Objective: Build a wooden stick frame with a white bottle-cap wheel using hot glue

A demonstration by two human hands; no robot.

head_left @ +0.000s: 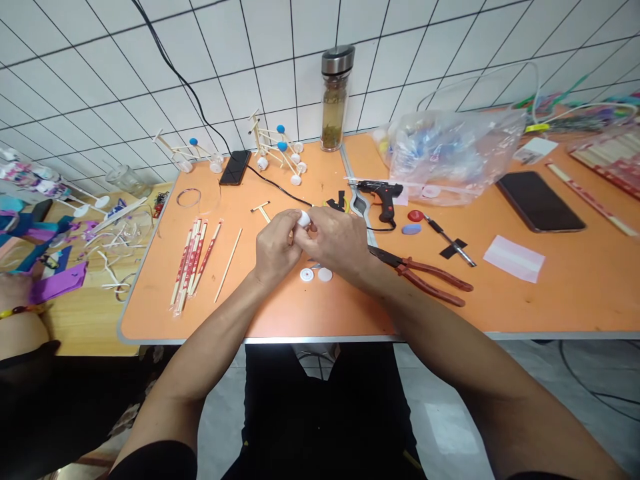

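White piece (303, 219): small and round, held in the fingers over the orange surface (295, 317); fingers hide part of it.
Left hand (276, 245): closed, gripping the white piece.
Right hand (336, 240): curled closed on the same white piece, touching the left hand.
White discs (307, 274): two, lying flat side by side, just on the near side of the hands.
Stick T (261, 211): lying flat, just left of the left hand.
Pliers (430, 273): red handles, lying beside the right arm.
Glue gun (383, 197): black, on its side, past the right hand.
Bare stick (228, 265): alone, left of the left hand.
Wrapped sticks (193, 263): a bunch in red and clear wrappers, farther left.
Stick toys (280, 147): blue balls and white wheels, near the wall.
Bottle (333, 107): standing upright by the wall.
Other person's hand (15, 291): far left, by purple cloth (59, 283).
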